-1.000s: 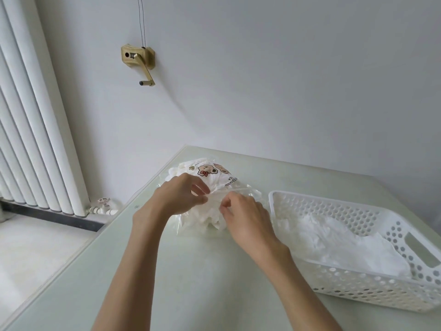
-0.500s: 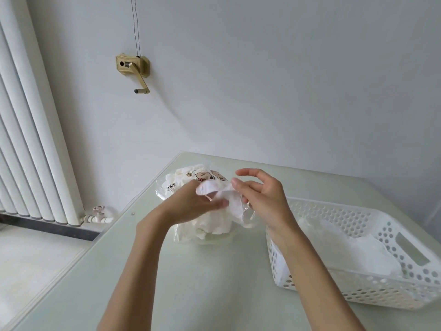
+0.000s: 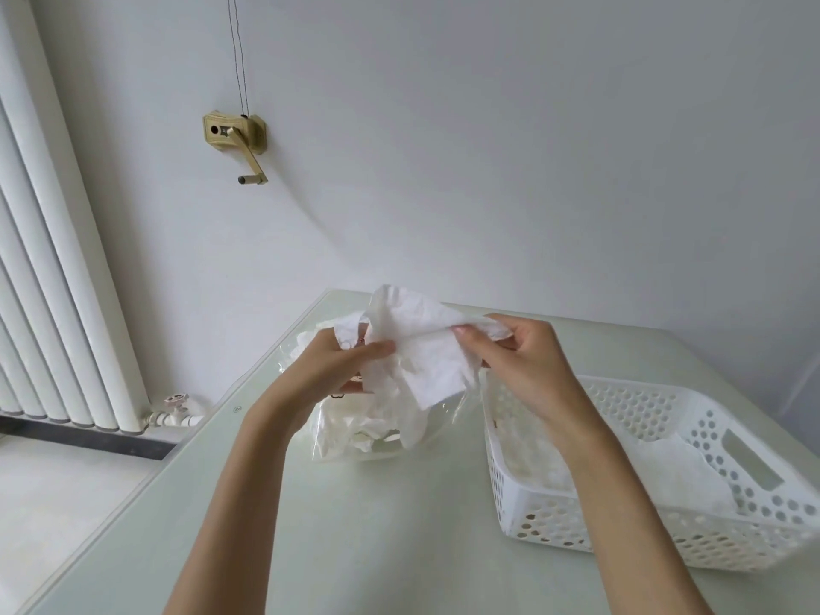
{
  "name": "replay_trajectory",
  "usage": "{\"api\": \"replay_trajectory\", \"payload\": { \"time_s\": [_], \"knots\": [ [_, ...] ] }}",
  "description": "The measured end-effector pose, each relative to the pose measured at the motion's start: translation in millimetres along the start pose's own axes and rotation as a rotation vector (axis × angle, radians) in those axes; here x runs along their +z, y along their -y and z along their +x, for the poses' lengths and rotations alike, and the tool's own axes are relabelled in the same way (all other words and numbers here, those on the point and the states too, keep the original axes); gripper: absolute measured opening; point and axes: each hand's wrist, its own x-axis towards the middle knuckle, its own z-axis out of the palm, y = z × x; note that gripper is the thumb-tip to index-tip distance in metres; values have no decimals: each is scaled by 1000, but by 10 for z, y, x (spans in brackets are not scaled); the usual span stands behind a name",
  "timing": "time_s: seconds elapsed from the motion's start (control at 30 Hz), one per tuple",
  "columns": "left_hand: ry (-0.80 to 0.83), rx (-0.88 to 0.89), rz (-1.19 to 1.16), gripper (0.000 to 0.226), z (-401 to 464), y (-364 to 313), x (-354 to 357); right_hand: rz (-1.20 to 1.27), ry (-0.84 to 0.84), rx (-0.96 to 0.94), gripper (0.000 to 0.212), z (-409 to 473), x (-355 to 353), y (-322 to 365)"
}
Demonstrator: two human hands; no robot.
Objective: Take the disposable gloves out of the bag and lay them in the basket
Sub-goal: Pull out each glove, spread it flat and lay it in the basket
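A clear plastic bag [image 3: 350, 441] with white gloves inside lies on the pale table. My right hand [image 3: 519, 366] pinches a thin white disposable glove [image 3: 421, 348] and holds it lifted above the bag. My left hand [image 3: 330, 370] grips the bag's top edge beside that glove. To the right stands a white perforated basket [image 3: 763, 517] with several white gloves [image 3: 674, 472] lying in it.
The table [image 3: 377, 548] stands against a white wall, with its left edge near a white radiator [image 3: 57, 281] and its valve. A brass crank fitting [image 3: 237, 137] with a cord is fixed to the wall above.
My right hand has drawn a glove up and out of the bag and moved right. The left hand has stayed on the bag's opening.
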Motion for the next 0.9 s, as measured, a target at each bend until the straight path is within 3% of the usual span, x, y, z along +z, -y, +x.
{"api": "replay_trajectory", "payload": {
  "time_s": [0.1,0.23,0.43,0.5,0.6,0.73,0.8,0.83,0.9],
  "knots": [
    [153,-16,-74,16,-19,8,53,33,41,17,6,-46,-203,166],
    [278,-67,-139,17,-17,-1,190,30,151,122,23,-168,-498,353],
    [418,-165,-82,22,-33,-36,464,-90,-222,-8,55,-229,-775,268],
    [405,-161,-131,38,-17,-24,573,-173,-297,-47,49,-243,-892,217],
    [384,-54,-98,46,10,-37,774,-218,-368,-51,23,-240,-1106,135],
    [140,114,-56,47,91,-158,925,-253,-322,-70,22,-246,-1241,72],
    [27,234,-78,36,93,-277,1022,-259,-322,-67,24,-254,-1280,53],
    [22,291,-53,31,72,-343,1088,-263,-325,-68,23,-260,-1290,59],
    [180,350,39,44,28,-439,1270,-286,-332,-88,22,-289,-1306,100]
  ]
}}
